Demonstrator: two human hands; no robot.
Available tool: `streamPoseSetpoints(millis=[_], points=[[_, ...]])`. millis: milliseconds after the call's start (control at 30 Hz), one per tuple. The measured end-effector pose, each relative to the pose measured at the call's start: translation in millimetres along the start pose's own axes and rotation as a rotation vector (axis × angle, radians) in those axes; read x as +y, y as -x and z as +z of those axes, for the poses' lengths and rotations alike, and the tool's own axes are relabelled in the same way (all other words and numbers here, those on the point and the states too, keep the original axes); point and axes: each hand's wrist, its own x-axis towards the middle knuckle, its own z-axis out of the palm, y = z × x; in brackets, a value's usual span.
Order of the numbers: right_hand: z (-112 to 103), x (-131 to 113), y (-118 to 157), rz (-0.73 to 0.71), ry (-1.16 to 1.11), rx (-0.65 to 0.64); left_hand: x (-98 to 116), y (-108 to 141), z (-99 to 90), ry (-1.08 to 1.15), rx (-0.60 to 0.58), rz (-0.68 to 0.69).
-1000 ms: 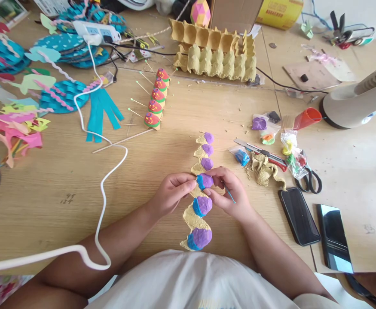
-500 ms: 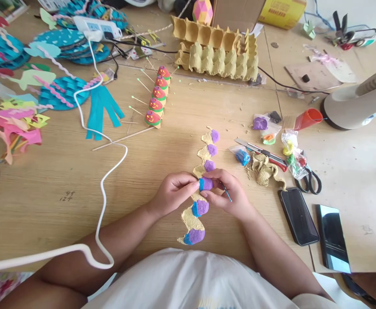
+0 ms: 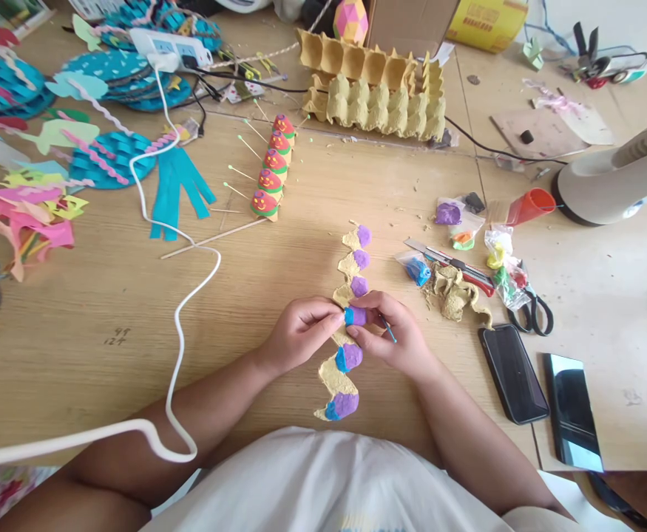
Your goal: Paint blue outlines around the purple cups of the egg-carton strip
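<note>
Between my hands is a strip of egg carton (image 3: 339, 380), its cups partly covered with purple clay, and blue clay on the nearer ones. My left hand (image 3: 301, 332) pinches the middle cup at its blue side. From the right, my right hand (image 3: 393, 329) grips the same cup's purple side with thumb and forefinger. A thin blue-tipped stick (image 3: 388, 330) also rests in the right hand's fingers. Farther off stands a row of egg-carton cups (image 3: 271, 174) with red and green clay faces and pins stuck in.
To the right lie a utility knife (image 3: 456, 264), bagged blue clay (image 3: 418, 271), carton scraps (image 3: 456, 295), scissors (image 3: 537, 310) and two phones (image 3: 515, 373). Egg cartons (image 3: 384, 107) stand at the back. A white cable (image 3: 176, 318) runs down the left side.
The carton strip has turned slightly in my hands: its near end has swung right and its far end left. Both hands keep their grip in nearly the same place.
</note>
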Motion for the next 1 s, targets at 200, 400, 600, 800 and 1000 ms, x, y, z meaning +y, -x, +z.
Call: streamPoseSetpoints(millis=[200, 400, 600, 800, 1000], points=[[-0.2, -2.2, -1.9, -0.003, 0.026, -0.021, -0.3, -0.3, 0.4, -0.040, -0.004, 0.025], [0.5, 0.5, -2.0, 0.015, 0.037, -0.035, -1.0, 0.6, 1.1, -0.104, -0.013, 0.043], [1.0, 2.0, -1.1, 0.002, 0.057, -0.034, -2.3, 1.0, 0.9, -0.100, -0.020, 0.052], [2.5, 4.2, -0.8, 0.016, 0.058, -0.038, -3.5, 0.2, 1.1, -0.121, -0.035, 0.082], [2.8, 6.1, -0.6, 0.027, 0.016, -0.053, -8.1, 2.1, 0.6, -0.173, -0.031, 0.098]])
